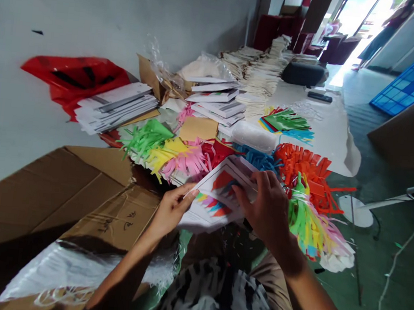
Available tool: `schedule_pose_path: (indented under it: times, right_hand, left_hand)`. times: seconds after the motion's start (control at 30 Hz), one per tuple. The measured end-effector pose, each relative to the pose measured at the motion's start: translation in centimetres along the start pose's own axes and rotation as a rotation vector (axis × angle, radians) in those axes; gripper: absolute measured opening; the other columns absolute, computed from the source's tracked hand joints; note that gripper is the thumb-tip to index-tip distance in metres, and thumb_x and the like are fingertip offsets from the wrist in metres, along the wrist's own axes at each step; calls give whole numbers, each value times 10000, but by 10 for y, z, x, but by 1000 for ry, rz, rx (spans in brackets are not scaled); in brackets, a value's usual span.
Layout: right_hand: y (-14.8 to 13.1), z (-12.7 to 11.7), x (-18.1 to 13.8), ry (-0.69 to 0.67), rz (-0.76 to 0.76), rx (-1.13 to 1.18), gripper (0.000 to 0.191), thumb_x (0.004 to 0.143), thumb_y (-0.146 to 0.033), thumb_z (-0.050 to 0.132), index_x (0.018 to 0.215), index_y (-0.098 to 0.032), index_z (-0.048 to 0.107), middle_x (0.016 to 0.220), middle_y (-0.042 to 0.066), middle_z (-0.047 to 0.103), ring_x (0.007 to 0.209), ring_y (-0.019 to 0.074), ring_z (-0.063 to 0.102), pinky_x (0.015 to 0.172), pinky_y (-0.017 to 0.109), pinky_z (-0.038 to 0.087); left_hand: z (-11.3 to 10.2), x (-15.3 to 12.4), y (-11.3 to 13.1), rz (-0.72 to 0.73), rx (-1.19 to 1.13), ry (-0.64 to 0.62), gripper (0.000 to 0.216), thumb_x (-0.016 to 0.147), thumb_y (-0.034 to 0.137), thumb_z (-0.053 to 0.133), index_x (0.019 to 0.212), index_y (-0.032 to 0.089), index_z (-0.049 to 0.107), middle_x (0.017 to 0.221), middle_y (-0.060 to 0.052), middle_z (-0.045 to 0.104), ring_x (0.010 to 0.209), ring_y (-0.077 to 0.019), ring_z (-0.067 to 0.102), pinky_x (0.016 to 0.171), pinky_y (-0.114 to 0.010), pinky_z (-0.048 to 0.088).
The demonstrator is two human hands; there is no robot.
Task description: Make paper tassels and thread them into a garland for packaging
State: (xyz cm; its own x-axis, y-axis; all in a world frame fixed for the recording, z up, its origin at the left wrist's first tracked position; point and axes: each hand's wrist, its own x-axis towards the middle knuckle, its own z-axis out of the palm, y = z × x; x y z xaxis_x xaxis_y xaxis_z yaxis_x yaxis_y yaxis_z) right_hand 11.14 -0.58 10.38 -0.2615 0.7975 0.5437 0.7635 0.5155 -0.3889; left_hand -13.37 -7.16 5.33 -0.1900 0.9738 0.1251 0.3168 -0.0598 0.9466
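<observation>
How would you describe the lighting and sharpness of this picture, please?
In the head view, glare whites out the doorway; deep shadow fills the lower-left corner below the cardboard box; also in the head view, the printed sheet looks slightly soft.

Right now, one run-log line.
left hand: holding printed sheet | right hand: on same sheet | beyond: pink fringed paper | left: open cardboard box

Smooth paper [214, 195], glossy plastic bag [101, 85]
</observation>
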Motion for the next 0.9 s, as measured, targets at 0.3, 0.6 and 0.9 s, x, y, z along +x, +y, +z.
schedule_pose_path:
  times: [0.3,0.6,0.9]
  right_hand:
    - [4,-11,17,-17,590,1025,332,851,-450,814,1083,-231,723,880,11,783,737,199,704,628,292,537]
    - [-12,30,-10,13,883,1454,517,760,-405,921,1225,-266,741,1098,18,811,805,171,754,629,232,575]
    - [-3,57,-52,-63,1026,1437,557,703,-454,942,1188,-267,743,1025,31,823,834,232,790,742,344,655]
  left_hand:
    - [-57,18,62,832,513,737,410,954,320,732,1364,310,720,1316,-55,731,1301,-283,630,1203,-521,429]
    - [-4,-15,-15,36,-691,211,1097,416,718,982,1370,265,684,1276,-133,749,1307,-405,649,1056,-494,575]
    - [27,20,-26,60,-761,356,968,391,525,1043,1250,249,692,1026,-55,796,1036,-301,749,917,-390,601]
